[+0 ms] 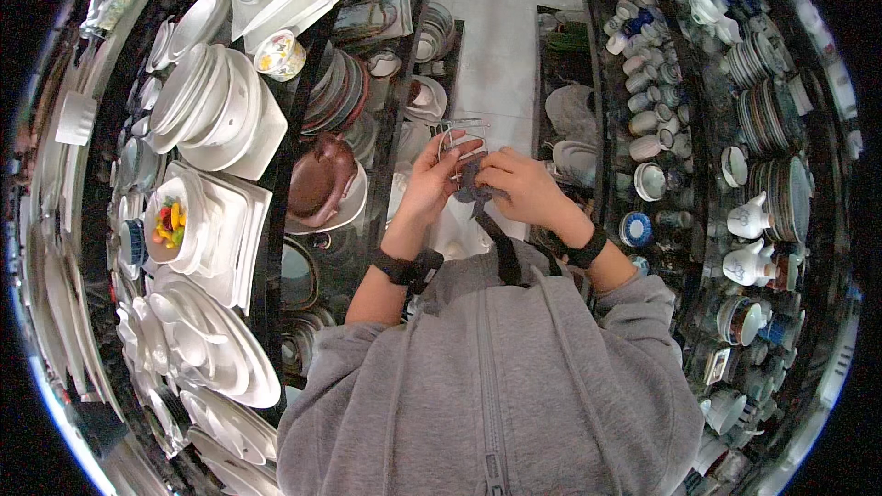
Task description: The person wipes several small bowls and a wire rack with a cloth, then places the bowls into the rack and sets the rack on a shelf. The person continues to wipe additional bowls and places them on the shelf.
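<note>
My left hand (pixel 435 169) holds a small wire rack (pixel 470 129) of thin pale metal, its fingers around one side of the frame. Against the rack's near side is a dark grey cloth (pixel 471 182), bunched up. The fingers of my right hand (pixel 508 179) pinch this cloth at its right edge. Both hands are close together in front of my chest, above the tiled aisle. A dark strap hangs just below the cloth. My fingers hide part of the rack and part of the cloth.
Shelves on the left carry stacked white plates (pixel 241 107), a brown ceramic dish (pixel 320 182) and a bowl with colourful pieces (pixel 167 224). On the right shelves stand cups (pixel 644 122), white teapots (pixel 747 217) and upright plates (pixel 789 196). A pale tiled floor (pixel 496 48) runs between the shelves.
</note>
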`<state>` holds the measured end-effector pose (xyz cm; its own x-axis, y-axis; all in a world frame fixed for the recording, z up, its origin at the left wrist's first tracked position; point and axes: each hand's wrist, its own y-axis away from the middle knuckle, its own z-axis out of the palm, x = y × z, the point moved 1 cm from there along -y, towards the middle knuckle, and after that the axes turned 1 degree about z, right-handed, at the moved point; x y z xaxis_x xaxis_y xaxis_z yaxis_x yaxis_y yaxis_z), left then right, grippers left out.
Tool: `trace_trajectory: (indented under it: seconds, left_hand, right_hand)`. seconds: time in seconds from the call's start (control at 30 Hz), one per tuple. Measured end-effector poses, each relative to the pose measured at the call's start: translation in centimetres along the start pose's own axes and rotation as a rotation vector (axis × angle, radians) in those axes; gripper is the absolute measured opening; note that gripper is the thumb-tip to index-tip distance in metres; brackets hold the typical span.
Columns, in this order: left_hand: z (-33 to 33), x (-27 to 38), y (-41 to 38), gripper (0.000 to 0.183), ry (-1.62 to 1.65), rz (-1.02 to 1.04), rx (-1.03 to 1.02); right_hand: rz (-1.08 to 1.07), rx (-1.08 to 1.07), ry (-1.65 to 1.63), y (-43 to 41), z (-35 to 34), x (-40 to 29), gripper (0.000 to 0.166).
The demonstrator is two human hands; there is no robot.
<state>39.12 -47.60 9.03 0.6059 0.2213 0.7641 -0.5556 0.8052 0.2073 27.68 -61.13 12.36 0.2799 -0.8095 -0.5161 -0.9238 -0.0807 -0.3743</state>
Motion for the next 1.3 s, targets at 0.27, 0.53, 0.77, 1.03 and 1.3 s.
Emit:
trace_trajectory:
  seconds: [0.27, 0.53, 0.77, 1.03, 1.3]
  left_hand:
    - [-1.4, -0.7, -0.1, 0.024, -0.081, -0.014, 0.024]
    - [-1.8, -1.6, 0.2, 0.02, -0.343, 0.054, -0.052]
    - [-0.3, -1.3, 1.1, 0.019, -0.71, 0.184, -0.2]
    - [-1.7, -1.4, 1.3, 0.027, -0.966, 0.221, -0.295]
    - [-3.0, 1.7, 1.6, 0.04, -0.833, -0.155, -0.221]
  right_hand:
    - [0.115, 0.009, 0.053, 1.7, 0.4, 2.3, 0.028]
    - [0.296, 0.575, -0.054, -0.7, -4.4, 2.8, 0.028]
    - [0.538, 0.318, -0.028, -0.8, -0.1, 6.7, 0.041]
    - [0.978, 0.171, -0.972, -1.1, 0.6, 6.1, 0.031]
    - [0.659, 0.189, -0.699, -0.1, 1.6, 5.3, 0.035]
